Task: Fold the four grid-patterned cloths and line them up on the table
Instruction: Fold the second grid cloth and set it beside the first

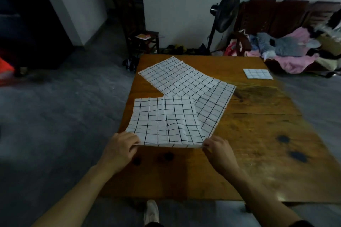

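A white grid-patterned cloth [166,119] lies nearest me on the wooden table [258,134], overhanging its left edge. My left hand [120,151] pinches its near left corner and my right hand [219,153] pinches its near right corner, with the near edge lifted slightly. Two more unfolded grid cloths lie behind it: one [177,77] angled toward the far left, another [214,106] partly under both. A small folded grid cloth [257,74] sits at the table's far right.
Dark burn-like spots [298,155] mark the table on the right and near my hands. A standing fan [224,14], a wooden bench piled with clothes [295,47] and a small stool [145,40] stand beyond the table. My shoe [151,212] shows below the near edge.
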